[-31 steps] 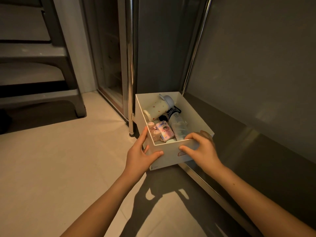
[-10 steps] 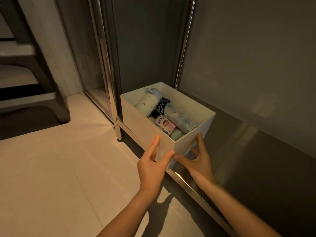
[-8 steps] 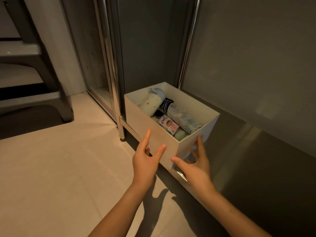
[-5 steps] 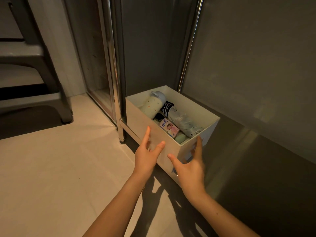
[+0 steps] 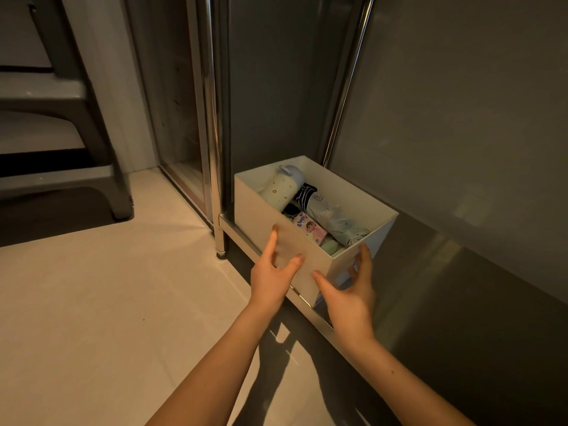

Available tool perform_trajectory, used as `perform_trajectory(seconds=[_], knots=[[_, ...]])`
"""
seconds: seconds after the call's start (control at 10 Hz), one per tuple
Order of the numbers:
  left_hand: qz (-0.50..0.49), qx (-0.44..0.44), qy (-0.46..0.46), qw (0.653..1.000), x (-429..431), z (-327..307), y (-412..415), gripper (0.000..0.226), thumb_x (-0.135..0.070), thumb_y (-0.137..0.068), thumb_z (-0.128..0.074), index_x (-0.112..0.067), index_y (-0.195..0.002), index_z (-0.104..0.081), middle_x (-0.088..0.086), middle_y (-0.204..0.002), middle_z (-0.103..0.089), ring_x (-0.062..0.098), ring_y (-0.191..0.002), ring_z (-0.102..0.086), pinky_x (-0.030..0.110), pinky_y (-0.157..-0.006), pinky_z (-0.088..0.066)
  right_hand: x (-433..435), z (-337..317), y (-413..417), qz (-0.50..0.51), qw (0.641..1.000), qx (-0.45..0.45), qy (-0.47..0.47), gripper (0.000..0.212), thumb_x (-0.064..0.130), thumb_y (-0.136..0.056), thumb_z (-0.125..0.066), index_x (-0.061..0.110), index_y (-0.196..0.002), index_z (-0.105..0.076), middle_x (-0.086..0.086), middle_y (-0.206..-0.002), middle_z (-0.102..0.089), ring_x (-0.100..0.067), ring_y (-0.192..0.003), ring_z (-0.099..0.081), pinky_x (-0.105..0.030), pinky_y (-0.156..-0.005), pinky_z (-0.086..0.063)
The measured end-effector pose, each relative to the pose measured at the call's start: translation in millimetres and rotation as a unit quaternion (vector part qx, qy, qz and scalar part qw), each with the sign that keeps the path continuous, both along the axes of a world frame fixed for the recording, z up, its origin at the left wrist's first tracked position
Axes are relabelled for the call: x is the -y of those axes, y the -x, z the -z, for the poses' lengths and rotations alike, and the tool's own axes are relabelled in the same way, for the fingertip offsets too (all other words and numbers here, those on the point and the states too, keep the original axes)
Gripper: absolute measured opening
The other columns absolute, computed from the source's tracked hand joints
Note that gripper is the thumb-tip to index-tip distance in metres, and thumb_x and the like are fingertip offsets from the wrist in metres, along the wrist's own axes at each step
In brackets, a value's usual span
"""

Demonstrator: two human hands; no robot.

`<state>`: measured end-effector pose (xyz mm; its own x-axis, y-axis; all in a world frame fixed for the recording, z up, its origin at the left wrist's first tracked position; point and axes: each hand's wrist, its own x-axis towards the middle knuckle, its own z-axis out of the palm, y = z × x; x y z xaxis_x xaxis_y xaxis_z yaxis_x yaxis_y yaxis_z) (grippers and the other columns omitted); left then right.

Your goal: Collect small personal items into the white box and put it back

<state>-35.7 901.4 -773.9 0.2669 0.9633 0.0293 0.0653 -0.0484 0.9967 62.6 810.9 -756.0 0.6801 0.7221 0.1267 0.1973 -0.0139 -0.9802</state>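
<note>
The white box stands on the low steel shelf, its near corner turned toward me. Inside lie a pale bottle with a blue cap, a folded light-blue umbrella, a pink tissue packet and a small green item. My left hand is spread against the box's left front wall. My right hand is spread beside the near corner, with its fingers reaching the right front wall. Neither hand grips anything.
Chrome rack posts rise just left of and behind the box. A shelf edge rail runs along the front. A grey plastic stool stands at the far left on the pale tile floor.
The box, held at its front 3.1 s ago, now rests on the shelf turned corner-on. Over the last second both hands have eased back a little, fingers spread.
</note>
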Motion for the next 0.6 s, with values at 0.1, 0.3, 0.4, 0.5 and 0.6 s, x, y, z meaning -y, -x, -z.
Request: perform_trajectory(seconds=[0.1,0.3,0.4,0.5,0.6], knots=[[-0.005,0.01,-0.001,1.0,0.9,1.4,-1.8,0.078,-0.027,-0.083,-0.07,-0.04,-0.144,-0.024,-0.004,-0.139,-0.046,0.009,-0.128,-0.039,0.023,-0.103,-0.032,1.1,-0.4,-1.5,0.002,1.0,-0.002,0.001,0.096,0.013,-0.071,-0.081,0.038,-0.145,-0.024,-0.001,-0.143,-0.038,0.003,-0.101,-0.043,0.004,-0.061,-0.041],[-0.025,0.025,0.002,0.999,7.6,0.9,-9.5,0.074,-0.024,-0.085,-0.067,-0.035,-0.145,-0.026,-0.017,-0.117,-0.044,-0.002,-0.111,-0.04,0.015,-0.095,-0.033,2.5,1.5,-6.0,0.006,1.0,-0.008,-0.009,0.096,0.011,-0.07,-0.081,0.038,-0.145,-0.026,0.0,-0.144,-0.038,-0.001,-0.112,-0.04,0.003,-0.064,-0.042],[-0.018,0.017,0.004,1.0,9.0,-2.1,-9.3,0.074,-0.024,-0.085,-0.067,-0.034,-0.146,-0.025,-0.019,-0.116,-0.042,-0.002,-0.111,-0.039,0.016,-0.096,-0.033,4.2,-0.2,-6.9,0.002,1.0,-0.015,-0.018,0.097,0.009,-0.07,-0.081,0.037,-0.145,-0.026,0.001,-0.144,-0.038,0.0,-0.112,-0.04,0.003,-0.064,-0.042],[-0.013,0.009,-0.002,1.0,7.7,-2.9,-2.7,0.072,-0.023,-0.084,-0.068,-0.032,-0.145,-0.03,-0.021,-0.119,-0.043,0.001,-0.116,-0.043,0.021,-0.1,-0.036,3.3,0.6,-6.4,-0.007,1.0,-0.018,-0.011,0.096,0.011,-0.072,-0.08,0.038,-0.145,-0.024,0.002,-0.144,-0.037,0.0,-0.113,-0.039,0.002,-0.065,-0.042],[-0.02,-0.015,-0.026,0.999,17.2,-20.6,13.3,0.059,-0.02,-0.084,-0.07,-0.028,-0.137,-0.045,-0.016,-0.124,-0.051,0.004,-0.12,-0.049,0.024,-0.102,-0.04,13.3,-14.2,-0.7,-0.009,1.0,-0.016,0.019,0.09,0.014,-0.075,-0.078,0.04,-0.144,-0.027,0.007,-0.144,-0.038,-0.001,-0.12,-0.04,-0.002,-0.072,-0.043]])
